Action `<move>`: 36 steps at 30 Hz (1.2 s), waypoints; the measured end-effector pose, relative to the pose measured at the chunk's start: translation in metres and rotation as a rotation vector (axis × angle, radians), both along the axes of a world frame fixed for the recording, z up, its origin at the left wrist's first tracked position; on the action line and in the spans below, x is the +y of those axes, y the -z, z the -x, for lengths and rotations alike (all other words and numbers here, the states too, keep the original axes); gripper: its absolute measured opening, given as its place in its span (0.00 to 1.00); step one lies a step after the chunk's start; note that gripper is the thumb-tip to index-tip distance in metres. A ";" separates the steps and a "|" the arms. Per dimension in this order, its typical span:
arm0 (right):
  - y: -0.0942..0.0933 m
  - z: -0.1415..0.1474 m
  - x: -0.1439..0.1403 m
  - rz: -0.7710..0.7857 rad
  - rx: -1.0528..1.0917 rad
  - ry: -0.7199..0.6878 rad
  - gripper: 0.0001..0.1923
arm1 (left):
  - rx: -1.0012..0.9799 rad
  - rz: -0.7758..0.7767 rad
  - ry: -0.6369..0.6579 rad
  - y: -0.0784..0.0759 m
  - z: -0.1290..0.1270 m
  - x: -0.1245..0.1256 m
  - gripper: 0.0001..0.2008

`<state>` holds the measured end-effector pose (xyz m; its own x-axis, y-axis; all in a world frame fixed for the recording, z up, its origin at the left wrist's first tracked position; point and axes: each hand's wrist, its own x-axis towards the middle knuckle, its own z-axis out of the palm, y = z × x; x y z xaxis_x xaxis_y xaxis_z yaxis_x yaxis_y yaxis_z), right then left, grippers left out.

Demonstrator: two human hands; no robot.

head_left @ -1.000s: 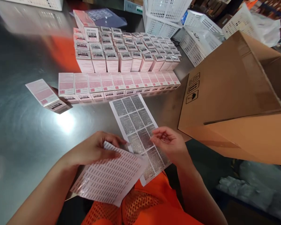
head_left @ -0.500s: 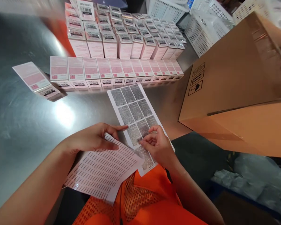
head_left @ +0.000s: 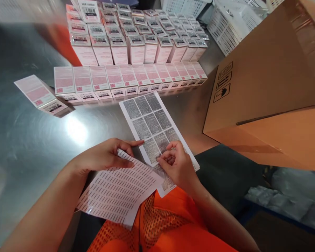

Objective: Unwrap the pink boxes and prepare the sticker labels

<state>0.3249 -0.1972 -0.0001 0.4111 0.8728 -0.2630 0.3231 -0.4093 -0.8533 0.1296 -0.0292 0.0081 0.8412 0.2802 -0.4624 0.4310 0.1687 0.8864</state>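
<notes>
Perhaps the white paper sheet with dark rectangles (head_left: pixel 152 124) slips if the left hand (head_left: pixel 105 155), pinching a white dash-printed sheet (head_left: pixel 123 190), shifts; the right hand (head_left: pixel 177 166) has fingertips nearly together, hold unclear.

Packing area, apparently of a warehouse or workshop. Indicative features: a metal worktable (head_left: pixel 102 122) bearing ranks of matching barcoded cartons (head_left: pixel 119 54); a gridded printed sheet (head_left: pixel 152 122) near its edge; at right, a large corrugated box (head_left: pixel 262 80) with handling symbols (head_left: pixel 222 84); at far right, perforated white crates (head_left: pixel 220 29).
</notes>
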 end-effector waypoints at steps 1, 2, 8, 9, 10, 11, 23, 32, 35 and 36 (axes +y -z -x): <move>0.000 0.000 0.000 0.000 -0.003 0.001 0.16 | 0.003 0.000 -0.001 -0.001 0.000 0.000 0.05; 0.000 0.001 0.000 0.001 -0.004 0.003 0.16 | 0.004 0.001 -0.002 -0.001 -0.001 0.000 0.05; 0.003 0.007 -0.001 0.035 -0.103 0.015 0.15 | 0.002 -0.010 0.003 -0.001 -0.001 0.001 0.05; 0.002 0.008 -0.001 0.046 -0.137 0.010 0.15 | 0.011 -0.001 0.005 -0.002 -0.001 0.001 0.06; 0.002 0.009 -0.001 0.062 -0.170 0.000 0.15 | 0.017 0.012 0.005 -0.002 0.000 0.000 0.07; 0.001 0.010 -0.001 0.080 -0.206 -0.011 0.14 | 0.019 0.025 0.002 -0.002 0.000 -0.001 0.08; 0.020 -0.016 0.004 0.139 -0.424 -0.033 0.18 | -0.057 -0.013 -0.032 0.000 -0.003 0.000 0.14; 0.022 -0.021 0.007 -0.154 -0.061 0.148 0.19 | -0.060 0.009 -0.094 0.005 -0.005 -0.005 0.16; 0.015 -0.032 0.006 -0.213 0.012 0.194 0.17 | -0.072 0.010 -0.101 0.008 -0.005 -0.005 0.15; 0.014 -0.036 0.007 -0.209 0.010 0.191 0.16 | -0.076 0.010 -0.102 0.008 -0.005 -0.005 0.15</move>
